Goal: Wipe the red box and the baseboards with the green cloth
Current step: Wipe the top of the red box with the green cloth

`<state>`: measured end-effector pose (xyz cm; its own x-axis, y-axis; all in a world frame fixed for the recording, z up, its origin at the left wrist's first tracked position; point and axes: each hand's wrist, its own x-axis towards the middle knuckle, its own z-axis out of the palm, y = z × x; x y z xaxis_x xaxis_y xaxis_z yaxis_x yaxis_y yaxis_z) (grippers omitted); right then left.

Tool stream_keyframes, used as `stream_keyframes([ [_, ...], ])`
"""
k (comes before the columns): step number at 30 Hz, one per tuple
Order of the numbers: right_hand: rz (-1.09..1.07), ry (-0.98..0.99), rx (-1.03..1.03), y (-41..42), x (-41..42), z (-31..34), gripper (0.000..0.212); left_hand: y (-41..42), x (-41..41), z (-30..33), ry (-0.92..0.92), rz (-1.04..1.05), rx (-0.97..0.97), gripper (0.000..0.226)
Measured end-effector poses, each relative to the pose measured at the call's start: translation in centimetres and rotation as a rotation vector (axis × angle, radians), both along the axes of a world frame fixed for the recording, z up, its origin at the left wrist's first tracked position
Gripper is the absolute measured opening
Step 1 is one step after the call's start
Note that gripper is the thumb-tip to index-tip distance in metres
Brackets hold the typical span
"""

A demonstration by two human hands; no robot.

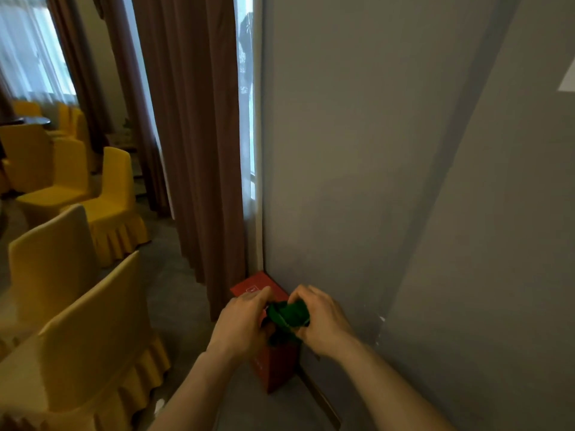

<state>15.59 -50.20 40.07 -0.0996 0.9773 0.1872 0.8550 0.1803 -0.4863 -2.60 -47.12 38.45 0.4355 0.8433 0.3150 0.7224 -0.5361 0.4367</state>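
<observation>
The red box (273, 365) stands on the floor in the corner, against the grey wall. Above its top, both my hands hold the bunched green cloth (287, 314). My left hand (241, 321) grips the cloth's left side. My right hand (320, 318) clasps it from the right, fingers curled over it. The hands and cloth hide the middle of the box's top; its far end (258, 286) shows. A dark baseboard (320, 399) runs along the foot of the wall, from the box toward me.
Brown curtains (199, 150) hang left of the corner, reaching the floor beside the box. Several yellow covered chairs (77, 337) line the left side. Grey carpet (186, 321) lies between chairs and wall. The grey wall (404, 181) fills the right.
</observation>
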Motion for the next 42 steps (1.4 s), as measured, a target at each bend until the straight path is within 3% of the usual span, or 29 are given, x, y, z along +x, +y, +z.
stream_keyframes([
  [9, -0.058, -0.015, 0.017, 7.7, -5.4, 1.0, 0.041, 8.8, -5.6, 0.3, 0.003, -0.063, 0.058, 0.042],
  [20, -0.104, -0.004, -0.046, 14.4, -6.4, -1.9, 0.042, 15.7, -6.1, -3.1, 0.002, -0.062, 0.033, 0.032],
  [25, -0.111, 0.000, -0.083, 19.1, -4.8, -4.7, 0.042, 20.4, -4.4, -5.8, 0.060, -0.068, -0.011, 0.041],
  [42, -0.045, 0.089, -0.319, 36.8, 4.5, -19.5, 0.046, 37.1, 4.7, -18.3, 0.210, -0.013, -0.250, 0.024],
])
